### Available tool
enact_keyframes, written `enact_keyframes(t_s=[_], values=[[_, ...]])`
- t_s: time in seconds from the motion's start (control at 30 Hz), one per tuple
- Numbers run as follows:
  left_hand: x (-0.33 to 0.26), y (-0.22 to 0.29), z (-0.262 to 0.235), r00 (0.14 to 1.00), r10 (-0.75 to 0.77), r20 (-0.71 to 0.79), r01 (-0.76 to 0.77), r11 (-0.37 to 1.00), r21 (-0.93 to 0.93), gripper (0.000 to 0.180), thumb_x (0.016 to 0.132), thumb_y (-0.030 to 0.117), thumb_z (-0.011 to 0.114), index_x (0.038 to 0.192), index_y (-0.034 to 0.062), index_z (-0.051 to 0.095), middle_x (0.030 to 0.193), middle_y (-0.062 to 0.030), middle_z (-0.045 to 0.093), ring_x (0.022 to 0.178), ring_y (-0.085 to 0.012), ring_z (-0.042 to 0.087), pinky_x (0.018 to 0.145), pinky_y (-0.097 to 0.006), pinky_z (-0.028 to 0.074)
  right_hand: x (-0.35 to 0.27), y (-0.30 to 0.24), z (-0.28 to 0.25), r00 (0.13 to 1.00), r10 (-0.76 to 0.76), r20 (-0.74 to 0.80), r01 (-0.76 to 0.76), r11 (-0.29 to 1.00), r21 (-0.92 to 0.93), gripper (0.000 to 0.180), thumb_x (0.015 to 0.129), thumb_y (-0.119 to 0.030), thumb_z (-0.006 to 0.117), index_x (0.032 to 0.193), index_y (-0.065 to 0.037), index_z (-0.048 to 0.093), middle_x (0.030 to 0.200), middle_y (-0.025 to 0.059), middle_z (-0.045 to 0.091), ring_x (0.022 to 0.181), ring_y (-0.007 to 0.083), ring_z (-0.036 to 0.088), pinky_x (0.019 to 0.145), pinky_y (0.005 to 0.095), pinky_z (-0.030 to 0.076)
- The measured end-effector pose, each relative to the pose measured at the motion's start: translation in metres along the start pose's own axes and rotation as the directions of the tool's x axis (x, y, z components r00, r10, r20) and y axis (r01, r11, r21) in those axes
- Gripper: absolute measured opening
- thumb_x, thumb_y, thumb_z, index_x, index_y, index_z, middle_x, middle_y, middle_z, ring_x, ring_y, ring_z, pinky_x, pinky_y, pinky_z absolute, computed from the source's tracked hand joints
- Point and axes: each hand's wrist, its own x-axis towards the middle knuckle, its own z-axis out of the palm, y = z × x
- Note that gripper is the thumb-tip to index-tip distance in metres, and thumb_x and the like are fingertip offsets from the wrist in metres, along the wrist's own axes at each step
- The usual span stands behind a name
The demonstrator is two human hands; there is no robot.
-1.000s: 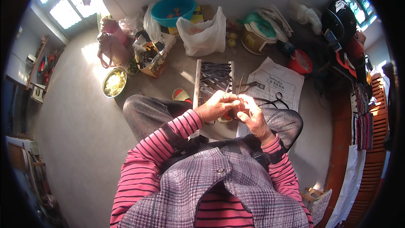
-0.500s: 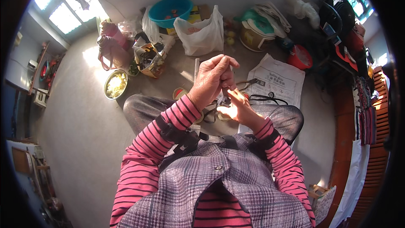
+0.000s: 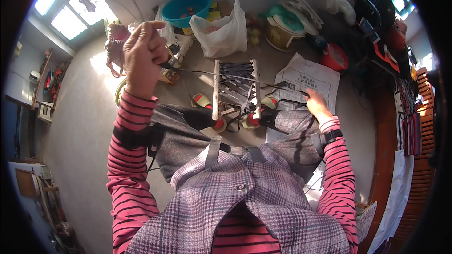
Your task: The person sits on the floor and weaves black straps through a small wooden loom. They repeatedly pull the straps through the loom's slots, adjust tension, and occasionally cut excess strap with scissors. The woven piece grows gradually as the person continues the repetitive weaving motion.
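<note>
We see the left hand (image 3: 143, 49) raised high, fingers curled tight, pinching one end of a dark strap (image 3: 221, 74); the strap runs taut across the wooden frame (image 3: 235, 89) to the right hand (image 3: 316, 104). That hand rests low on the newspaper (image 3: 306, 77), closed around the strap's other end; the frame stands between both hands, above the knees.

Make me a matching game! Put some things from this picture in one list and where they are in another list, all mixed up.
Things:
1. left hand
2. right hand
3. teal bowl
4. wooden frame

Places:
A. by the far wall, beside the white plastic bag
B. on the floor by the person's feet
C. raised high, pulling a dark strip taut
D. low, over the newspaper

Pairs: 1-C, 2-D, 3-A, 4-B
</note>
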Motion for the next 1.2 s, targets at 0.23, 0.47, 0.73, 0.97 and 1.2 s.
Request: enact_keyframes(t_s=[0.23, 0.47, 0.73, 0.97, 1.2], values=[[0.016, 0.042, -0.064, 0.97, 0.181, -0.161, -0.137, 0.958, 0.252, 0.024, 0.102, 0.016, 0.047, 0.108, -0.0032, 0.061, 0.066, 0.006, 0.031, 0.052, -0.0028, 0.027, 0.045, -0.019, 0.022, 0.014, 0.085, -0.033, 0.978, 0.205, -0.043, -0.209, 0.953, -0.219, 0.027, 0.086, -0.016, 0.059, 0.112, -0.01, 0.063, 0.108, 0.0196, 0.065, 0.105, 0.0408, 0.06, 0.086, 0.0511, 0.049], [0.04, 0.146, -0.229, 0.896, 0.363, -0.256, -0.234, 0.875, 0.424, 0.027, 0.096, 0.001, 0.041, 0.116, -0.0092, 0.057, 0.074, 0.0035, 0.04, 0.055, -0.0034, 0.031, 0.048, -0.019, 0.027, 0.022, 0.148, -0.127, 0.904, 0.351, -0.242, -0.384, 0.917, -0.104, 0.007, 0.082, -0.012, 0.064, 0.088, -0.01, 0.063, 0.095, 0.0171, 0.067, 0.088, 0.0379, 0.067, 0.076, 0.0468, 0.054], [-0.002, 0.253, -0.384, 0.503, 0.587, -0.635, -0.109, 0.771, 0.627, 0.022, 0.1, 0.015, 0.049, 0.095, 0.0037, 0.067, 0.066, 0.0039, 0.043, 0.048, -0.0048, 0.034, 0.043, -0.021, 0.033, 0.013, 0.194, -0.232, 0.751, 0.567, -0.338, -0.429, 0.808, 0.404, 0.028, 0.089, -0.031, 0.052, 0.076, -0.008, 0.062, 0.07, 0.0019, 0.059, 0.06, 0.0166, 0.057, 0.044, 0.0346, 0.049], [-0.058, 0.298, -0.428, 0.293, 0.746, -0.598, 0.056, 0.611, 0.79, 0.026, 0.099, 0.017, 0.047, 0.099, 0.0061, 0.07, 0.065, 0.0028, 0.051, 0.05, -0.0059, 0.044, 0.045, -0.022, 0.039, 0.02, 0.171, -0.314, 0.772, 0.584, -0.253, -0.399, 0.754, 0.521, 0.044, 0.093, -0.049, 0.053, 0.094, -0.007, 0.065, 0.07, 0.0032, 0.06, 0.055, 0.0147, 0.058, 0.039, 0.0279, 0.045], [-0.043, 0.246, -0.42, 0.559, 0.563, -0.609, -0.01, 0.739, 0.674, 0.024, 0.097, 0.019, 0.052, 0.107, 0.0051, 0.068, 0.074, 0.0021, 0.055, 0.054, -0.0055, 0.045, 0.046, -0.02, 0.037, 0.007, -0.037, -0.317, 0.986, -0.111, -0.123, 0.159, 0.853, 0.497, 0.051, 0.1, -0.05, 0.043, 0.112, -0.004, 0.061, 0.063, -0.0006, 0.052, 0.052, 0.0049, 0.055, 0.035, 0.0156, 0.035]])
